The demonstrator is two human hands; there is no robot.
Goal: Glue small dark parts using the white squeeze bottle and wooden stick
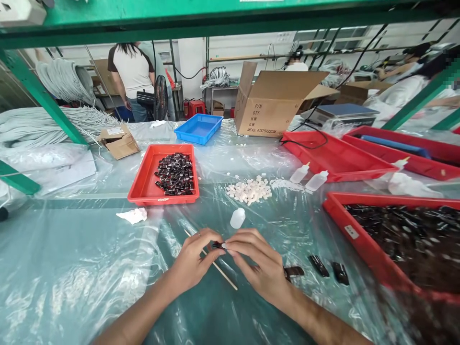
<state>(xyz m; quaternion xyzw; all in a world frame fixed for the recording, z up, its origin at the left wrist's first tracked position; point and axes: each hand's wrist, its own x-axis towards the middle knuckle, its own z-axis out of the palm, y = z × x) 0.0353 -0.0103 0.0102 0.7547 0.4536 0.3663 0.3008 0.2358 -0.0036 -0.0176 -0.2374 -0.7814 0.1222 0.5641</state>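
My left hand (pixel 194 258) and my right hand (pixel 257 263) meet low in the middle of the view, fingertips pinched together on one small dark part (pixel 217 245). A thin wooden stick (pixel 223 273) runs under my left hand and lies slanted on the plastic sheet. Three more dark parts (pixel 318 268) lie just right of my right hand. A small white bottle (pixel 237 218) stands beyond my fingers, and a heap of small white pieces (pixel 249 190) lies further back.
A red tray (pixel 143 184) of dark parts sits at centre left; a larger red tray (pixel 359 239) full of them is at right. Two dropper bottles (pixel 309 177), more red trays, a blue tray (pixel 199 128), a cardboard box (pixel 273 103) and a crumpled tissue (pixel 132 215) are on the table. People work behind.
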